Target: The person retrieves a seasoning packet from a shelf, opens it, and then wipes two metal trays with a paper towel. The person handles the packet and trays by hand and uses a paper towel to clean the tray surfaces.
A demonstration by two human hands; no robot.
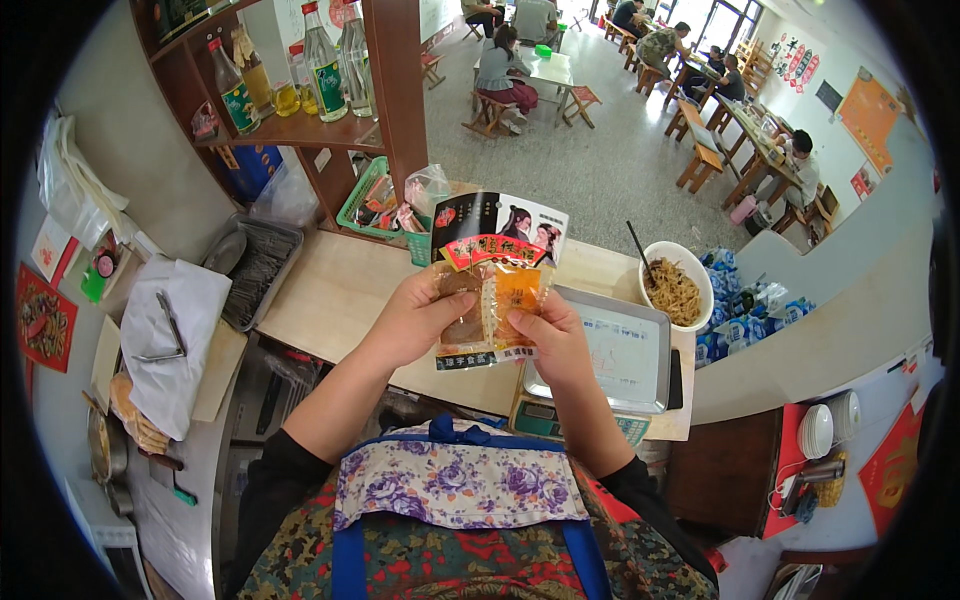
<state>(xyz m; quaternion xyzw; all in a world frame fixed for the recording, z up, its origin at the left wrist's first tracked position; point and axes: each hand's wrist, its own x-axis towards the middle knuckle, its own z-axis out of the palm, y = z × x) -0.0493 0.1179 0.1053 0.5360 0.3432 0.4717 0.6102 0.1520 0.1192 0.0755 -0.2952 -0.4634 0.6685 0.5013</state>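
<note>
Between my two hands is a flat plastic snack packet (491,251) with a black and white printed top and two side-by-side sections, one brown and one orange. My left hand (420,315) grips the brown side, thumb across its front. On the orange side, my right hand (551,334) presses its thumb to the front. The packet is held up above the wooden counter (330,292). Just beyond and to the right of my right hand, a metal tray (660,352) rests on a digital scale (536,416), partly hidden by my forearm.
A white bowl of noodles (679,281) stands at the counter's right end. Green baskets (367,199) of packets sit at the far edge, below a shelf with bottles (326,71). A tray of skewers (262,270) lies left, near tongs (174,330) on white cloth. Seated people (504,71) are beyond.
</note>
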